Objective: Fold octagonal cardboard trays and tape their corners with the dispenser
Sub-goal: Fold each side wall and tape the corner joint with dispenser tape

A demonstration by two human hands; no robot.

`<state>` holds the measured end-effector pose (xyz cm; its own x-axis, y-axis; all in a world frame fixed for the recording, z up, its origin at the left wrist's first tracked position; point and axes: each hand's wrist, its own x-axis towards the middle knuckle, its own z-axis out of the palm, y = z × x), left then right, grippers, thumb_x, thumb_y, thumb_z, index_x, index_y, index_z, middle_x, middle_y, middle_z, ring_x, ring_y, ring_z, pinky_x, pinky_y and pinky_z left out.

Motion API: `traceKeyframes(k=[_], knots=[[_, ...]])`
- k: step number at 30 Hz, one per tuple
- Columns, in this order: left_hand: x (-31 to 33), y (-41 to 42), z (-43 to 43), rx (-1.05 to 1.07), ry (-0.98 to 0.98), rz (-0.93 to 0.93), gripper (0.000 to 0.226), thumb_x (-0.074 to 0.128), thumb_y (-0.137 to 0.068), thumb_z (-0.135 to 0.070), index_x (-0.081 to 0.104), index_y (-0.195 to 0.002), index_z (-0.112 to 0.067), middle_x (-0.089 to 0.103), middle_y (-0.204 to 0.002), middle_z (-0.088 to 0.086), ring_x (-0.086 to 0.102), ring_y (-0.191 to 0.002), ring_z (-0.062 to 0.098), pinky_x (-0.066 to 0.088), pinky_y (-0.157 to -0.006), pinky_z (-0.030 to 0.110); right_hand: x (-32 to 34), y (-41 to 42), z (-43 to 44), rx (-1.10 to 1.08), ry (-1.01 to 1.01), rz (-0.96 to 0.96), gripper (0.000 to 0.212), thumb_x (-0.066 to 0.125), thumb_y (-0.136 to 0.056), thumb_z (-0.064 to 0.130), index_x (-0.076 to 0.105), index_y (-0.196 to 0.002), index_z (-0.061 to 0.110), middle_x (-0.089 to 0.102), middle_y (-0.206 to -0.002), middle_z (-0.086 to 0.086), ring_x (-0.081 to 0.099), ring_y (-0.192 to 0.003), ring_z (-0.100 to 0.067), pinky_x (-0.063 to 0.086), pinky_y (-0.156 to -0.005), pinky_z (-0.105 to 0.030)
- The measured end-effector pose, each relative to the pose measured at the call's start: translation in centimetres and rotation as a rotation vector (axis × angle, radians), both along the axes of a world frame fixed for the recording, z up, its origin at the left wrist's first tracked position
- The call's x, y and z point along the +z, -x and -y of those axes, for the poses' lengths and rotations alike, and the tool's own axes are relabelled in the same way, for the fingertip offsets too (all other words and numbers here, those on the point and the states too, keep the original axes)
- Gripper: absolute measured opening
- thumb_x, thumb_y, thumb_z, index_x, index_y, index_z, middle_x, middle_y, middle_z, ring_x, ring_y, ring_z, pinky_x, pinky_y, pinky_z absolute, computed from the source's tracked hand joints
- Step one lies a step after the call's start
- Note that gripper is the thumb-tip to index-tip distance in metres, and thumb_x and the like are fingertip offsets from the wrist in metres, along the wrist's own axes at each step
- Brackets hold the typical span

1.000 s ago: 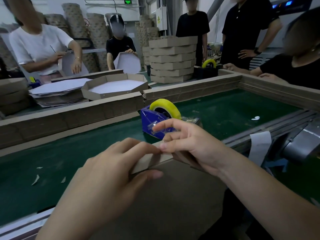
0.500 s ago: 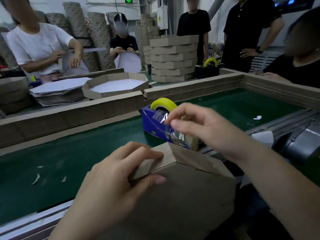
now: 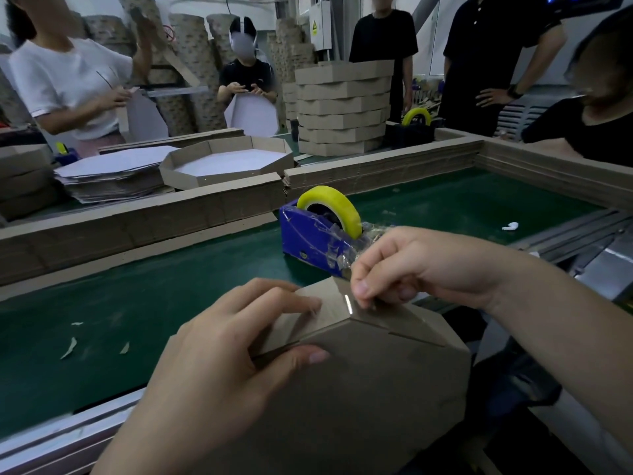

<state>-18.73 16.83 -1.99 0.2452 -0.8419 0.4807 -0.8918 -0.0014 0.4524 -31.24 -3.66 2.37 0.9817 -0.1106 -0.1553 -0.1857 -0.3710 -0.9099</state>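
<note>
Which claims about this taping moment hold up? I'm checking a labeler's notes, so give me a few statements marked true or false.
1. The left hand grips a folded wall of the cardboard tray. True.
2. The right hand lies flat and empty on the belt. False: it pinches a strip of clear tape at the tray's corner.
3. The tape dispenser is blue and carries a yellow roll. True.
4. The dispenser stands on a red belt. False: the belt is green.
5. A stack of folded trays stands beyond the cardboard barrier. True.
</note>
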Motion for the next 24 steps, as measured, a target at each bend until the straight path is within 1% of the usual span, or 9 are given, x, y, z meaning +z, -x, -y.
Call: traceKeyframes(k=[3,6,9,12,15,17,19,22,24], knots=[[-0.29,0.02,-0.15,0.040,0.020,-0.033,0.045,0.058,-0.066,-0.072,0.051,-0.102,-0.047,0.063,-0.111,-0.024,0.066,-0.097,0.011,0.055,-0.074,0.046,-0.14,0.08,0.02,-0.010,0.001,-0.010,0.012,0.066,-0.069,0.026,0.071,-0.059,0.020,0.051,-0.070,-0.007,0.039,-0.049,-0.003,0.028,-0.046,-0.013],[-0.38,0.09,-0.24,0.056,0.026,-0.041,0.051,0.057,-0.062,-0.074,0.042,-0.106,-0.054,0.063,-0.109,-0.025,0.066,-0.097,0.011,0.054,-0.075,0.047,-0.16,0.09,-0.10,-0.022,0.018,-0.013,0.012,0.066,-0.067,0.025,0.071,-0.058,0.018,0.048,-0.071,-0.011,0.036,-0.049,-0.006,0.025,-0.045,-0.014],[0.04,0.22,-0.26,-0.003,-0.003,0.045,0.046,0.055,-0.074,-0.066,0.046,-0.118,-0.059,0.059,-0.116,-0.028,0.062,-0.105,0.007,0.055,-0.075,0.046,-0.10,0.06,-0.21,-0.032,0.028,-0.018,0.012,0.066,-0.066,0.025,0.070,-0.057,0.018,0.048,-0.070,-0.011,0.036,-0.049,-0.006,0.024,-0.045,-0.015],[-0.01,0.06,-0.29,-0.024,-0.032,0.077,0.039,0.051,-0.079,-0.063,0.053,-0.118,-0.057,0.056,-0.123,-0.026,0.060,-0.111,0.007,0.055,-0.074,0.045,0.12,0.13,-0.30,-0.035,0.054,-0.037,0.013,0.066,-0.066,0.027,0.071,-0.057,0.019,0.049,-0.071,-0.010,0.036,-0.050,-0.006,0.024,-0.046,-0.017],[-0.20,0.03,-0.19,-0.005,-0.029,0.102,0.037,0.050,-0.080,-0.064,0.054,-0.116,-0.056,0.055,-0.122,-0.027,0.060,-0.109,0.005,0.056,-0.070,0.043,0.53,0.34,-0.37,-0.021,0.117,-0.088,0.025,0.078,-0.068,0.041,0.070,-0.054,0.022,0.047,-0.058,0.002,0.034,-0.050,-0.006,0.024,-0.046,-0.017],[-0.33,0.03,-0.11,0.001,-0.019,0.126,0.038,0.050,-0.080,-0.064,0.055,-0.116,-0.054,0.055,-0.121,-0.027,0.060,-0.107,0.005,0.056,-0.069,0.042,0.66,0.42,-0.41,-0.031,0.167,-0.116,0.030,0.072,-0.065,0.050,0.069,-0.053,0.023,0.042,-0.048,0.010,0.032,-0.046,-0.005,0.024,-0.046,-0.018],[-0.41,0.02,-0.06,0.003,-0.014,0.125,0.037,0.050,-0.080,-0.063,0.055,-0.116,-0.053,0.055,-0.120,-0.026,0.060,-0.107,0.005,0.056,-0.069,0.042,0.63,0.48,-0.45,-0.042,0.197,-0.137,0.031,0.067,-0.065,0.051,0.069,-0.054,0.022,0.041,-0.043,0.012,0.032,-0.042,-0.004,0.024,-0.044,-0.016],[-0.51,0.06,0.01,0.014,-0.016,0.146,0.037,0.049,-0.081,-0.064,0.054,-0.116,-0.054,0.055,-0.119,-0.026,0.060,-0.107,0.004,0.056,-0.068,0.041,0.34,0.51,-0.31,-0.065,0.248,-0.157,0.033,0.068,-0.078,0.045,0.067,-0.054,0.022,0.045,-0.037,0.014,0.040,-0.035,-0.001,0.027,-0.038,-0.010],[-0.52,0.08,0.07,0.020,-0.017,0.151,0.037,0.049,-0.081,-0.064,0.054,-0.116,-0.054,0.056,-0.119,-0.026,0.060,-0.106,0.004,0.056,-0.068,0.041,0.20,0.48,-0.22,-0.076,0.276,-0.167,0.035,0.068,-0.077,0.048,0.067,-0.052,0.023,0.045,-0.036,0.014,0.040,-0.033,0.000,0.027,-0.037,-0.008]])
